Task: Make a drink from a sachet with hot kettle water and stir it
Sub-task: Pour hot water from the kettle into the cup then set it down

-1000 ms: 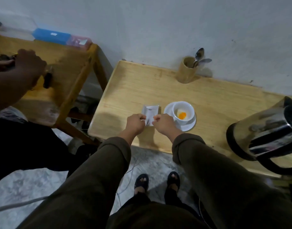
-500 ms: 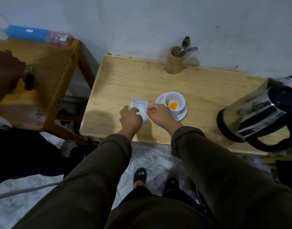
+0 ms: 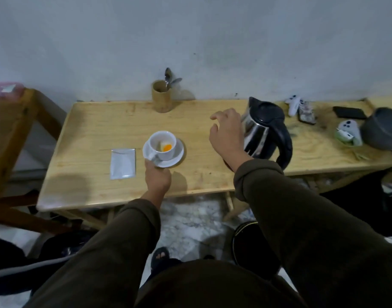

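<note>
Both hands are off the sachet (image 3: pixel 122 163) now; it's lying flat on the surface (image 3: pixel 97 130), just left of the saucer (image 3: pixel 178 152), apparently emptied. Left hand (image 3: pixel 157 176) has dropped to the near rim of the saucer, grip pinching the edge by the cup handle, likely steadying it for the pour. Right hand (image 3: pixel 227 135) is swinging across toward the kettle (image 3: pixel 267 130), fingers spread wide, holding nothing, hovering at its left side and not yet on the black handle, which is facing the person's side.

Cup (image 3: pixel 162 144) is sitting upright on the saucer with orange powder in the bottom, plus a pale patch I can't identify. No water in it yet, I'd judge. Spoons (image 3: pixel 171 80) are waiting in the wooden holder (image 3: pixel 161 96) at the wall, out of the pour path.

No readable print on the sachet or the kettle.
</note>
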Demonstrator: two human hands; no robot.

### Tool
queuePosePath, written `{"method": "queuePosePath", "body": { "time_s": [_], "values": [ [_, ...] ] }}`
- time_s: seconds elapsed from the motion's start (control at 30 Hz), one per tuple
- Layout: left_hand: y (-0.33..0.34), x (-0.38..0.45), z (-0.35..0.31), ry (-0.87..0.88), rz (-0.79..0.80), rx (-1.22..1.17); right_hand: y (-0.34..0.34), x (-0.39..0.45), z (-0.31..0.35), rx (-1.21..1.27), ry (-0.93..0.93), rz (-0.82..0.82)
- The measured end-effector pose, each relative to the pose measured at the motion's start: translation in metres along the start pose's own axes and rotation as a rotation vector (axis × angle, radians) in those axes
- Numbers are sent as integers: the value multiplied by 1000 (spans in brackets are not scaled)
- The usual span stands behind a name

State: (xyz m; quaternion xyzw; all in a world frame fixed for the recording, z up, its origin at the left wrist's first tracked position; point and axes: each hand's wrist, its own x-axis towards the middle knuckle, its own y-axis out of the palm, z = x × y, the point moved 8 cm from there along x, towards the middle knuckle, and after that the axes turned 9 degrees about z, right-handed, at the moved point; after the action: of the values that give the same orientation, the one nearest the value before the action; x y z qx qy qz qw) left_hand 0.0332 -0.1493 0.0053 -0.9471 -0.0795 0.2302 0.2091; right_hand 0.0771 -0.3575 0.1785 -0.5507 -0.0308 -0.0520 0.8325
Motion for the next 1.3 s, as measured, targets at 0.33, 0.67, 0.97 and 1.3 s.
{"method": "queuePosePath", "body": {
  "time_s": [0.33, 0.67, 0.97, 1.3],
  "values": [
    [11, 2, 8, -58, -81, -29, -55, -44, -128, 6, 350, -137],
    [12, 7, 11, -97, -25, 5, -35, -61, -167, 517, 493, 1],
    [10, 6, 4, -111, 44, 9, -54, -28, -141, 426, 316, 10],
    [0, 5, 2, -102, 161, 99, -74, 25, -53, 110, -6, 108]
  ]
}}
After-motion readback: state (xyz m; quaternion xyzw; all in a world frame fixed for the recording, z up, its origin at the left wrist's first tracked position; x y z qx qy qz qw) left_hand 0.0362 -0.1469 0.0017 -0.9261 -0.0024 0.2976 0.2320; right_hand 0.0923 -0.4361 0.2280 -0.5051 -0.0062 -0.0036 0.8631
